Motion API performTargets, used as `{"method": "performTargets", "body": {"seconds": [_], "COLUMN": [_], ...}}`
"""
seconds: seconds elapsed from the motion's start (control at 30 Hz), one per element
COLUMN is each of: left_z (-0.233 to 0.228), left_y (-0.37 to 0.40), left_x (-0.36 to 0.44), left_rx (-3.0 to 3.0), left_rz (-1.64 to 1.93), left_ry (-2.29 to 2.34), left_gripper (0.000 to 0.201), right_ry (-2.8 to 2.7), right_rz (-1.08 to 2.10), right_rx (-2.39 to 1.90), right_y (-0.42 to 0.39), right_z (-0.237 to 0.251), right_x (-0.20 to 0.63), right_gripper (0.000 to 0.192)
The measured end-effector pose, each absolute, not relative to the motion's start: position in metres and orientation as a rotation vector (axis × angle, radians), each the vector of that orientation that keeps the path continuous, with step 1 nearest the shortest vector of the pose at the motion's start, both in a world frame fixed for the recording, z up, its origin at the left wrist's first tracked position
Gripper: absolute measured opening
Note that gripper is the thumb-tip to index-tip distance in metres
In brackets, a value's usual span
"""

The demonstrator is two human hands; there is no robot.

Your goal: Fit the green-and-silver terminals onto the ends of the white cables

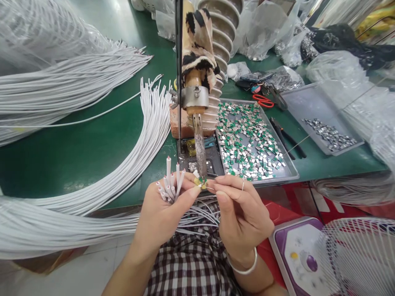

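The left hand (160, 209) grips a bunch of white wires (170, 185) (ends up), while the right hand (240, 213) pinches a small green part (202, 181) under the soldering iron tip (201, 158).

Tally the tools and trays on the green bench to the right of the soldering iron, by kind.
Metal trays: 2 – one with green-and-silver components, one with small silver parts
Red-handled scissors: 1
Black-handled pliers: 1
Total: 4

The left hand grips a bunch of white wires; the right hand pinches a small part at the iron tip.
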State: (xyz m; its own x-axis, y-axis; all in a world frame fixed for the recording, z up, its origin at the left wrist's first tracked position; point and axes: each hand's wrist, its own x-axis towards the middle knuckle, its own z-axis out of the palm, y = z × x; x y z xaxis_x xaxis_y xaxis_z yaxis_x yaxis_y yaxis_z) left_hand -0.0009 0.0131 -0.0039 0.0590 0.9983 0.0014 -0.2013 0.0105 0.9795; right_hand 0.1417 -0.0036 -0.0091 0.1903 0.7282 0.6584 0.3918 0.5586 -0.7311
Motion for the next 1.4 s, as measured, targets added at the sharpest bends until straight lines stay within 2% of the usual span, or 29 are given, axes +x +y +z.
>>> {"method": "performTargets", "body": {"seconds": [0.13,0.3,0.47,0.63,0.83,0.97,1.1,1.3,1.4], "left_z": [-0.005,-0.003,-0.002,-0.004,-0.004,-0.003,-0.007,-0.015,-0.017], "left_y": [0.008,0.002,-0.003,-0.007,-0.011,-0.013,-0.01,-0.006,-0.006], "left_x": [-0.003,-0.004,-0.006,-0.009,-0.008,-0.007,-0.006,-0.006,-0.008], "left_rx": [1.12,1.257,1.514,1.627,1.61,1.592,1.616,1.637,1.592], "left_rz": [1.231,1.193,0.993,0.818,0.98,1.078,1.13,1.157,1.143], "left_ry": [1.036,1.073,0.913,0.759,0.899,1.056,1.027,0.99,1.005], "left_gripper": [0.022,0.022,0.018,0.022,0.018,0.016,0.014,0.012,0.011], "right_ry": [-1.304,-1.073,-1.463,-1.689,-1.588,-1.517,-1.488,-1.504,-1.572], "right_rz": [0.493,0.656,0.539,0.724,0.8,0.823,0.966,1.047,0.888], "right_rx": [-0.939,-0.882,-0.968,-0.869,-0.945,-0.977,-0.966,-1.13,-1.17], "right_y": [-0.007,-0.012,-0.013,-0.008,-0.009,-0.011,-0.012,-0.01,-0.004], "right_z": [-0.014,-0.015,-0.005,0.007,0.009,0.007,0.008,0.012,0.009], "right_x": [0.14,0.14,0.154,0.163,0.162,0.161,0.163,0.161,0.163], "right_gripper": [0.02,0.023,0.021,0.008,0.011,0.022,0.031,0.022,0.022]}}
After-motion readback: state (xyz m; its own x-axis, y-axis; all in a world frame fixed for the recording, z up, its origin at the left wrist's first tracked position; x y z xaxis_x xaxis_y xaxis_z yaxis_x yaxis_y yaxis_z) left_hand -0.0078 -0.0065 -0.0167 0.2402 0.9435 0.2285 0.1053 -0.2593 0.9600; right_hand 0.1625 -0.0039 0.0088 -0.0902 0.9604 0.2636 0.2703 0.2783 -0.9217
